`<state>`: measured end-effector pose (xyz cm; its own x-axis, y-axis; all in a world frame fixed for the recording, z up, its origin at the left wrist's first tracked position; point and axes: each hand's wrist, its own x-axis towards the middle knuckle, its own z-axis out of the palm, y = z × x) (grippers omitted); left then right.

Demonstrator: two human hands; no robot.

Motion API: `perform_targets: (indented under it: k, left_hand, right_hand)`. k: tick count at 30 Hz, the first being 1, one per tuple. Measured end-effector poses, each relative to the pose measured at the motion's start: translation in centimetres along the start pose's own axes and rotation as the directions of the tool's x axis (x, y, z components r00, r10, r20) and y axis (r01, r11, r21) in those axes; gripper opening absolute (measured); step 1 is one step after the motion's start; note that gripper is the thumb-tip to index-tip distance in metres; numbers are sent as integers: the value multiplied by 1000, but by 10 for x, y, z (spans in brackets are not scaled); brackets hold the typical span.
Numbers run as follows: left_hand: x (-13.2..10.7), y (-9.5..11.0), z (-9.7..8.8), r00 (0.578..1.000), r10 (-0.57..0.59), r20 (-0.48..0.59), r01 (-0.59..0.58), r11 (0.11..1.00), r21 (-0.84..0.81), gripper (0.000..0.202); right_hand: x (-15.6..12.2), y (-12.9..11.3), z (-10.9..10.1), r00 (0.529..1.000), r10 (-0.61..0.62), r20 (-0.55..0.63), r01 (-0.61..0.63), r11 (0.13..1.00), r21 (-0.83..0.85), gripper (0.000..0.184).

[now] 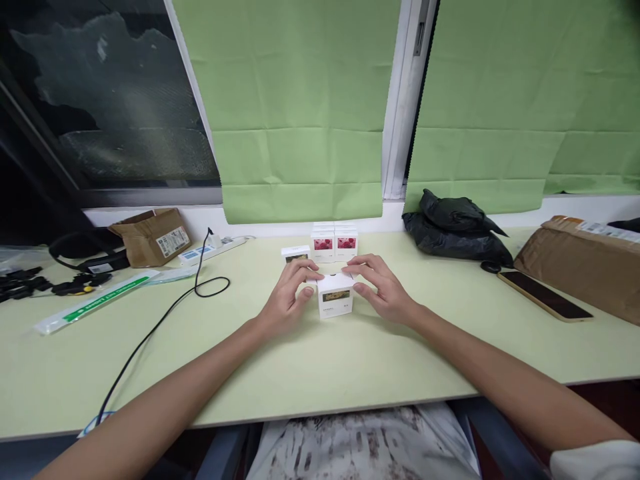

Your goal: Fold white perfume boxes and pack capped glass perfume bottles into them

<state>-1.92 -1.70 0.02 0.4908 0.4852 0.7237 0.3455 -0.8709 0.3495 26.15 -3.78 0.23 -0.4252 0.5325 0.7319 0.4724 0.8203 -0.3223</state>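
Note:
A small white box point(336, 303) with a dark gold picture on its front stands upright on the table before me. My left hand point(290, 293) is at its left side, with bent fingers at the top edge and the thumb near the front corner. On the opposite side, my right hand point(383, 290) has its fingertips on the top edge and its thumb by the front face. Together the hands hold the box between them. Just behind, partly covered by my left fingers, is a similar white box point(295, 251). White boxes with pink pictures point(334, 245) stand in two rows farther back.
On the left lie a black cable point(167, 313), a power strip point(215, 248), a green-labelled plastic packet point(100, 301) and an opened cardboard box point(155, 239). To the right are a black plastic bag point(455, 230), a phone point(545, 295) and a large carton point(585, 263). Green curtains point(300, 120) hang behind.

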Motion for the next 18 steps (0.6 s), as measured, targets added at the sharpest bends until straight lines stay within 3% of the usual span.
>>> perform_targets:
  k: [4, 9, 18]
  left_hand:
    - [0, -1, 1, 1000, -13, -25, 12, 1000, -11, 49]
    - [-2, -3, 3, 999, -38, -35, 37, 999, -30, 47]
    - [-1, -1, 2, 998, -47, -33, 47, 999, -16, 47]
  right_hand:
    - [1, -2, 1, 993, 39, -116, -37, 999, 15, 29]
    - [0, 1, 4, 959, 177, -222, -164, 984, 74, 28]
    - [-1, -9, 5, 989, 102, -105, -88, 987, 135, 30]
